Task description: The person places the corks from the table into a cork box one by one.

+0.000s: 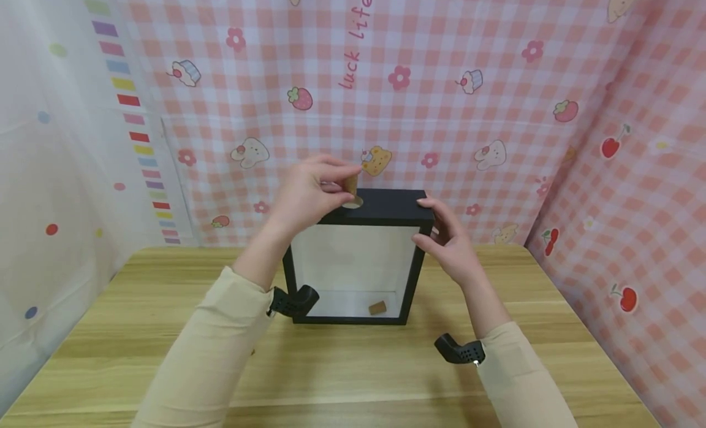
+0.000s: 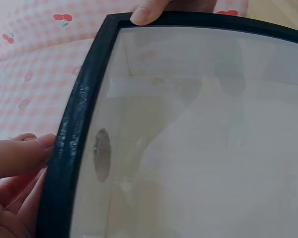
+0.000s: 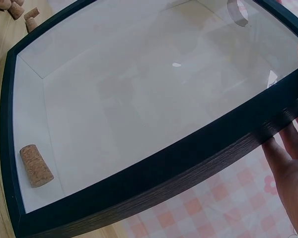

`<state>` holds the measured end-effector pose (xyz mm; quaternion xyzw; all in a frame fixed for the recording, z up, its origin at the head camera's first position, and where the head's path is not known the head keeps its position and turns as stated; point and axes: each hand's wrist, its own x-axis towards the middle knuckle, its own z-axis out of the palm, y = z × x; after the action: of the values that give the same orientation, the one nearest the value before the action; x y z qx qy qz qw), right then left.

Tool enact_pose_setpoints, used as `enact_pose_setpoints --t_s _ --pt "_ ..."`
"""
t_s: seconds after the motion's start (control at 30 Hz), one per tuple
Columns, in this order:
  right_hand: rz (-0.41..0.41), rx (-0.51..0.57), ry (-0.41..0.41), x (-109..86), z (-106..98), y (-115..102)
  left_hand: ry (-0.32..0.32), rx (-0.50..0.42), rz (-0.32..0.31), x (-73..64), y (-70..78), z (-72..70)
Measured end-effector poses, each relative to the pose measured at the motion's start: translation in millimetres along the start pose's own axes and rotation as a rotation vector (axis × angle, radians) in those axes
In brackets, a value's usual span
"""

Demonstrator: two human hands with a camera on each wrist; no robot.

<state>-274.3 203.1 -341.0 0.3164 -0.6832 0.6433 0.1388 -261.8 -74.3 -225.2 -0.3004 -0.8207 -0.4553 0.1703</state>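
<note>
A black shadow-box frame (image 1: 394,205) with a clear front and white inside stands upright on the table. At the round hole (image 1: 353,203) in its top edge, my left hand (image 1: 311,192) pinches a wine cork (image 1: 350,184) between thumb and fingers. My right hand (image 1: 455,247) grips the frame's upper right corner, thumb at the front and fingers around the top and side. Another cork (image 3: 37,166) lies on its side at the bottom of the frame. Through the glass in the left wrist view, the hole (image 2: 103,155) shows as a dark oval.
Several loose corks (image 3: 12,9) lie on the wooden table (image 1: 342,373) beside the frame in the right wrist view. A pink checked cloth (image 1: 441,115) hangs behind the table, with patterned cloth along both sides. Black camera mounts (image 1: 459,349) sit on the wrists.
</note>
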Motion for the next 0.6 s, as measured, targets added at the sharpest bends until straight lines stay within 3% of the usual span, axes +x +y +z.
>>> enact_pose_setpoints --t_s 0.3,0.6 --pt "-0.004 -0.003 0.000 -0.6 -0.6 1.1 -0.059 0.049 -0.102 2.3 -3.0 4.2" --pt "-0.010 0.003 -0.001 -0.7 -0.7 1.6 -0.080 0.121 -0.083 3.1 -4.4 3.8"
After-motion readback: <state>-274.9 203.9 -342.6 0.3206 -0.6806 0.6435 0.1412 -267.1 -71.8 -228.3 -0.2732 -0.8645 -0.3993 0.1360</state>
